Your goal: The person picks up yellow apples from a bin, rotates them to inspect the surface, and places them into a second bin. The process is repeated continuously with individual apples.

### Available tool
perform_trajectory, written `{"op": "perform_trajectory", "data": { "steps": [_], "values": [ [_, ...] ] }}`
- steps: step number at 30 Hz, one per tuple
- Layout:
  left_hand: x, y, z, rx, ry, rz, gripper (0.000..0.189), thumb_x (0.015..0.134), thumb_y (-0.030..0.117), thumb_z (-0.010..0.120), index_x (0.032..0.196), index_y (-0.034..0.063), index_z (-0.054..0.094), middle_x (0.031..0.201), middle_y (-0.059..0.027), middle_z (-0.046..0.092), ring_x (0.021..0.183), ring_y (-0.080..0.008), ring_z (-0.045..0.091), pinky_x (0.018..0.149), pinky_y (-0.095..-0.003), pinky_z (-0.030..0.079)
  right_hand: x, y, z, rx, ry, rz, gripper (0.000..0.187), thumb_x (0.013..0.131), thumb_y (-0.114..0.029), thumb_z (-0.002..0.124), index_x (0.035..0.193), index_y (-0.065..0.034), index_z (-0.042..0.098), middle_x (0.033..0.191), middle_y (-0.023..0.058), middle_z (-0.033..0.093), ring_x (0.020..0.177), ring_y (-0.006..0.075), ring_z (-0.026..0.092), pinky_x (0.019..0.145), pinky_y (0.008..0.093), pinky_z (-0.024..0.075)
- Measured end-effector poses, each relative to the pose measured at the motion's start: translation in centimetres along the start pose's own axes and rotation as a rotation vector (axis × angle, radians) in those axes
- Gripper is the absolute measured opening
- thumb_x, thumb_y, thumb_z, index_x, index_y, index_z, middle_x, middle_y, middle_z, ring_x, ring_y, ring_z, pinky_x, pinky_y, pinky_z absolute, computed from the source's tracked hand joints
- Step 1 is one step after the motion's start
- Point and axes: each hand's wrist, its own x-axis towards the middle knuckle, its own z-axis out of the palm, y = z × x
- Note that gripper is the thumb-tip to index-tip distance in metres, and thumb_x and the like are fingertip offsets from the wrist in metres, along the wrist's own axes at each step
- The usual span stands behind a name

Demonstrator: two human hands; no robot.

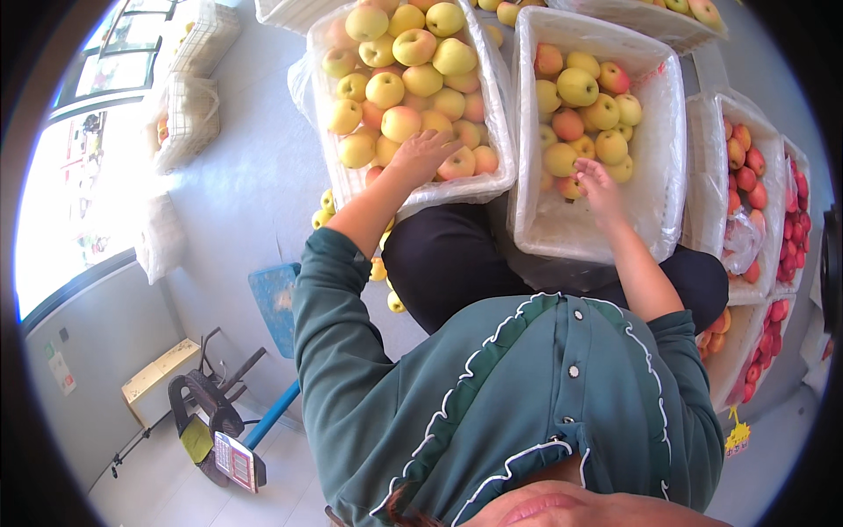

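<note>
My left hand (421, 157) reaches over a plastic-lined crate (421, 197) heaped with yellow-green and pink-blushed apples (415, 47). Its fingers are spread across the near apples, close to a blushed apple (456, 164); it grips none that I can see. My right hand (600, 190) is over the second lined white crate (596, 230), fingers loosely curled and apparently holding nothing. Just left of those fingers lies a red-and-yellow apple (569, 188). More apples (578, 87) fill the far and left part of this crate, while its near end shows bare liner.
Crates of red apples (746, 178) stand at the right. Loose yellow apples (323, 214) lie on the floor beside my left leg. A blue-platform scale (273, 303) with its display (237, 461) is at lower left. Wrapped crates (188, 122) line the window side.
</note>
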Motion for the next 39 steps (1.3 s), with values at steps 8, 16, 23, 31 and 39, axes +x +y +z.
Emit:
{"op": "perform_trajectory", "data": {
  "steps": [8,16,23,31,39],
  "values": [
    [4.5,0.6,3.3,0.197,-0.167,0.316,0.063,0.066,0.014,0.075,0.124,0.0182,0.051,0.109,-0.007,0.054,0.106,-0.0266,0.055,0.092,-0.0369,0.043,-2.5,-0.8,-0.5,0.037,-0.01,-0.009,0.026,0.093,-0.012,0.053,0.119,-0.0079,0.056,0.111,0.0014,0.061,0.101,0.0098,0.06,0.079,0.0242,0.0425],
    [1.3,1.7,-5.1,-1.186,0.112,-0.189,0.077,0.074,0.03,0.076,0.138,0.0109,0.038,0.129,-0.0112,0.049,0.119,-0.0274,0.051,0.1,-0.0409,0.043,-3.3,-3.1,-0.2,0.081,-0.047,-0.115,0.028,0.093,-0.012,0.055,0.12,-0.0039,0.055,0.105,0.0034,0.062,0.098,0.0111,0.06,0.083,0.0249,0.044],
    [-0.9,7.1,-10.0,-2.128,0.133,-0.113,0.098,0.076,0.075,0.052,0.142,0.0047,0.034,0.136,-0.0181,0.045,0.122,-0.0331,0.049,0.102,-0.0445,0.042,-6.2,-12.5,5.0,-0.097,-0.297,-0.514,0.055,0.086,-0.02,0.068,0.134,-0.0062,0.046,0.124,0.0053,0.055,0.117,0.0162,0.051,0.099,0.0326,0.04],
    [0.8,10.9,-12.5,-2.596,-0.184,0.404,0.092,0.084,0.079,0.025,0.138,0.0065,0.038,0.129,-0.0257,0.05,0.105,-0.039,0.057,0.082,-0.048,0.05,-9.6,-17.6,7.4,-0.38,-0.202,-1.122,0.106,0.064,-0.026,0.087,0.148,-0.0087,0.025,0.145,0.0147,0.034,0.135,0.0327,0.035,0.11,0.0414,0.0322],
    [0.7,14.6,-14.1,-1.547,0.529,0.09,0.083,0.087,0.045,0.065,0.145,0.0008,0.024,0.138,-0.0168,0.04,0.127,-0.0281,0.043,0.105,-0.04,0.038,-9.5,-16.4,7.1,-0.351,0.008,-1.141,0.1,0.065,-0.021,0.086,0.145,-0.0069,0.029,0.144,0.0166,0.036,0.133,0.0347,0.038,0.109,0.0419,0.0348]
  ]
}}
